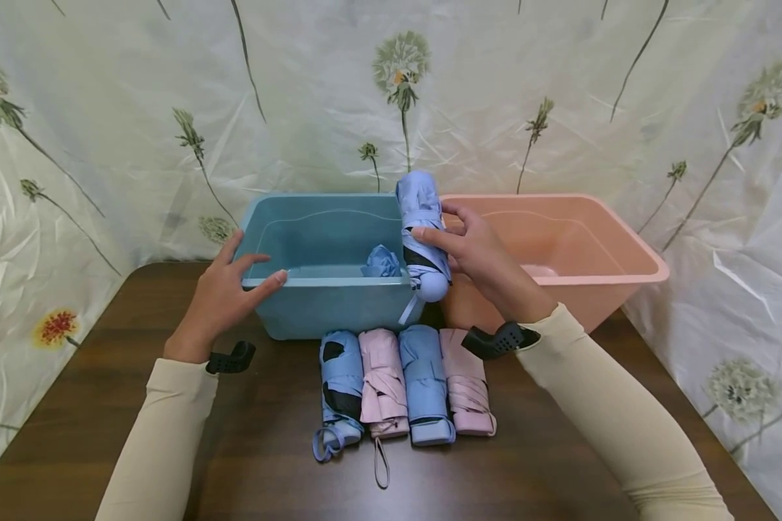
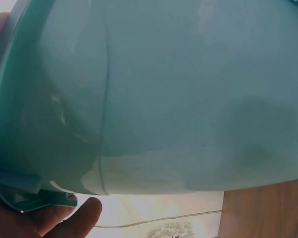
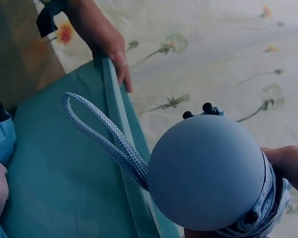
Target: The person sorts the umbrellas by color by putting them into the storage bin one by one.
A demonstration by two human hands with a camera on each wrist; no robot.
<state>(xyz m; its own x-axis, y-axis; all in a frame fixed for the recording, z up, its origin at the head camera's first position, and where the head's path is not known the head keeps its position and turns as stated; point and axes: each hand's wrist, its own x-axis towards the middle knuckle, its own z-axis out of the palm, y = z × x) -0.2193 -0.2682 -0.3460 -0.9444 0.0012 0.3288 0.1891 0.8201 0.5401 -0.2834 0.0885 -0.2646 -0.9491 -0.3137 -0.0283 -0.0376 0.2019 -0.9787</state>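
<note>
My right hand [image 1: 482, 250] grips a folded blue umbrella [image 1: 420, 210] upright, its rounded handle end down, at the right end of the blue bin [image 1: 339, 307]. The handle end [image 3: 208, 171] and its wrist loop [image 3: 107, 139] fill the middle of the right wrist view. At the bin's left end, my left hand [image 1: 221, 297] holds the rim, thumb toward the front; fingertips [image 2: 87, 215] show beside the lip in the left wrist view. Inside the bin lies another blue umbrella [image 1: 381, 262], mostly hidden by the front wall.
A pink bin [image 1: 625, 289] stands right of the blue one. In front lie two blue umbrellas [image 1: 342, 376] [image 1: 425, 383] and two pink umbrellas [image 1: 383, 383] [image 1: 469, 383] in a row on the dark wooden table [image 1: 267, 463]. A flowered sheet [image 1: 313, 94] hangs behind.
</note>
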